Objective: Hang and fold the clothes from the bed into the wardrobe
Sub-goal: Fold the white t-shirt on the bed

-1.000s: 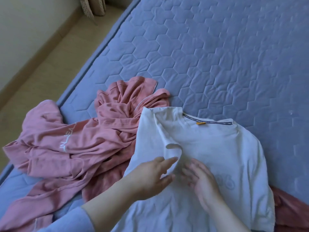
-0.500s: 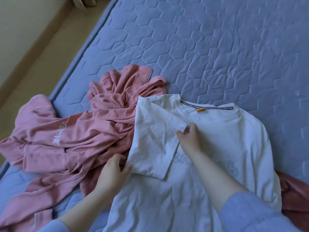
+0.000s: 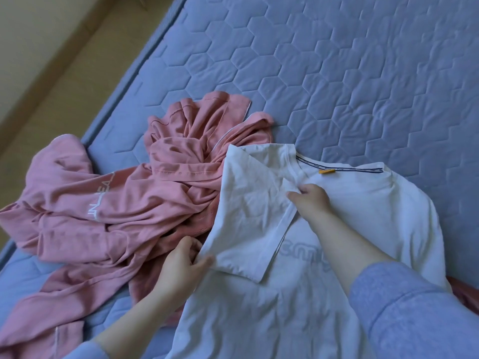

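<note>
A white T-shirt (image 3: 363, 216) lies flat on the blue quilted mattress (image 3: 337, 73), collar away from me, with an orange tag at the neck. Its left sleeve is folded inward over the chest. My left hand (image 3: 181, 265) pinches the lower left edge of that folded part. My right hand (image 3: 309, 200) pinches the sleeve's upper corner near the collar. A crumpled pink garment (image 3: 116, 208) with white lettering lies to the left, partly under the T-shirt.
The mattress edge (image 3: 145, 58) runs diagonally at upper left, with beige floor (image 3: 51, 81) beyond it. More pink fabric (image 3: 466, 296) peeks out at the right under the T-shirt. Bare mattress stretches beyond the clothes.
The left sleeve was folded over the shirt's chest. My left hand moved down to the fold's lower edge, and my right hand slid up to the sleeve corner near the collar.
</note>
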Motion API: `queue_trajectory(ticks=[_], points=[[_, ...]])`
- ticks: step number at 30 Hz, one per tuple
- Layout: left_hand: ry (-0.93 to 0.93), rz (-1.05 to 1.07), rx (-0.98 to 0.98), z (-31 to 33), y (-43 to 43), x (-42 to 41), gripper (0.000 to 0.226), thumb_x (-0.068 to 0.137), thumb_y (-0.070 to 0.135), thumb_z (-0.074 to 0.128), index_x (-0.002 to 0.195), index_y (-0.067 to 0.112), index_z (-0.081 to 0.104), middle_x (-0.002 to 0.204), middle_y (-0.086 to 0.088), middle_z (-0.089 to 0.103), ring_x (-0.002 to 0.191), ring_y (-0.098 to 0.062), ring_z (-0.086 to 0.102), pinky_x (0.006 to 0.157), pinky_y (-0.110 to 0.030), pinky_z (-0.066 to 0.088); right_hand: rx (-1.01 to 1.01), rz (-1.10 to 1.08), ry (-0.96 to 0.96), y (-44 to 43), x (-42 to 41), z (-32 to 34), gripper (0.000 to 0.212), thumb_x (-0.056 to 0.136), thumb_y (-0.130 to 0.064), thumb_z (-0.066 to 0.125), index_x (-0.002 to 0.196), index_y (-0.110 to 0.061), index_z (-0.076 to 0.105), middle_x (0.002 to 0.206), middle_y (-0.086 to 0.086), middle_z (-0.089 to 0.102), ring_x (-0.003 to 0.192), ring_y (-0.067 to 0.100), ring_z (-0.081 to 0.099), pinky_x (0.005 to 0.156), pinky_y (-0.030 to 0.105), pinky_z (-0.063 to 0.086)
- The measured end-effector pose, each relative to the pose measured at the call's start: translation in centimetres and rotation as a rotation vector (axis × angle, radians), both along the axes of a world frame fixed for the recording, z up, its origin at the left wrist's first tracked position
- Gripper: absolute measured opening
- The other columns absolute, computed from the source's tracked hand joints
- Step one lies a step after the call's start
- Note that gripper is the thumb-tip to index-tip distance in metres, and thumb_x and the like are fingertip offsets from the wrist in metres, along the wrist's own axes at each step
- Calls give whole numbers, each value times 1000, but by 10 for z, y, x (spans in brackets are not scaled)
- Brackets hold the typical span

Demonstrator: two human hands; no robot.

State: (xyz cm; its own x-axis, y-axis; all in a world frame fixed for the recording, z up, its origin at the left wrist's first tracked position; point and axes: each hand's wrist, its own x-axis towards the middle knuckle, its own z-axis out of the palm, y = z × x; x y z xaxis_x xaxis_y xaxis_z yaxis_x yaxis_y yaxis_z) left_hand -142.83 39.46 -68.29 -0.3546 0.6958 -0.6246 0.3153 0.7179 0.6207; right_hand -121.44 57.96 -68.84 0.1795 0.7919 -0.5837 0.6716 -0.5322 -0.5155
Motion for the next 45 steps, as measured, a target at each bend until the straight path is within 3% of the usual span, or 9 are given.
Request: queue_trajectory(ticks=[2, 4, 10, 13, 15, 21, 30, 37, 45], points=[[-36, 21, -12, 0, 0, -2, 20, 77, 20, 78, 85, 19, 59, 69, -8, 67, 47, -13, 55, 43, -28, 46, 35, 34, -117, 4, -1, 1, 13, 87, -19, 62, 77, -11, 58, 77, 6, 57, 78, 29, 56, 60, 30, 38], [12, -27, -6, -3, 0, -5, 15, 80, 23, 75, 82, 20, 61, 68, -5, 67, 52, -18, 60, 50, -31, 48, 93, -14, -129, 6, -2, 1, 6, 88, -16, 58, 91, -11, 61, 88, 4, 59, 83, 27, 55, 65, 28, 38], [234, -169, 40, -8, -1, 0, 21, 90, 27, 61, 79, 12, 52, 72, 0, 56, 67, -16, 51, 61, -36, 38, 88, -124, 59, 1, 0, -3, 33, 89, -18, 65, 118, -8, 50, 108, 8, 57, 93, 25, 55, 77, 28, 41], [361, -144, 96, 1, 2, 4, 22, 83, 29, 67, 89, 17, 51, 87, 2, 53, 81, -18, 50, 65, -35, 38, 130, -98, 145, -11, 9, 8, 53, 89, -23, 67, 134, -14, 41, 118, 3, 47, 98, 18, 52, 83, 27, 40], [418, -114, 201, 11, 5, 6, 27, 76, 25, 72, 86, 19, 47, 81, 4, 49, 76, -14, 46, 62, -32, 34, 204, -81, 146, -24, 23, 20, 49, 90, -21, 66, 133, -16, 44, 117, 1, 51, 97, 16, 54, 83, 26, 40], [319, -472, 246, 35, 24, 42, 18, 83, 34, 67, 82, 32, 49, 75, 10, 49, 73, -4, 49, 58, -18, 36, 394, -155, 74, -62, 92, 56, 15, 92, -9, 58, 103, -17, 63, 90, -6, 63, 80, 8, 60, 64, 5, 39], [172, -683, 270, 60, 73, 145, 6, 89, 25, 56, 83, 27, 58, 81, 11, 57, 72, -1, 53, 63, -17, 40, 436, -337, -112, -103, 208, 85, 16, 89, -6, 58, 100, -14, 67, 97, 0, 67, 94, 21, 63, 81, 28, 42], [140, -809, 352, 59, 109, 222, 5, 91, 24, 55, 93, 24, 60, 96, 11, 56, 81, -4, 58, 76, -27, 50, 202, -354, -119, -117, 269, 58, 28, 92, -18, 62, 113, 1, 64, 113, 18, 67, 109, 34, 61, 94, 41, 46], [178, -924, 494, 52, 160, 314, 20, 92, 19, 58, 110, 13, 65, 113, -3, 58, 101, -21, 59, 87, -37, 49, 186, -336, -48, -118, 292, 28, 25, 91, -25, 65, 109, -8, 69, 103, 6, 71, 99, 22, 64, 81, 28, 43]])
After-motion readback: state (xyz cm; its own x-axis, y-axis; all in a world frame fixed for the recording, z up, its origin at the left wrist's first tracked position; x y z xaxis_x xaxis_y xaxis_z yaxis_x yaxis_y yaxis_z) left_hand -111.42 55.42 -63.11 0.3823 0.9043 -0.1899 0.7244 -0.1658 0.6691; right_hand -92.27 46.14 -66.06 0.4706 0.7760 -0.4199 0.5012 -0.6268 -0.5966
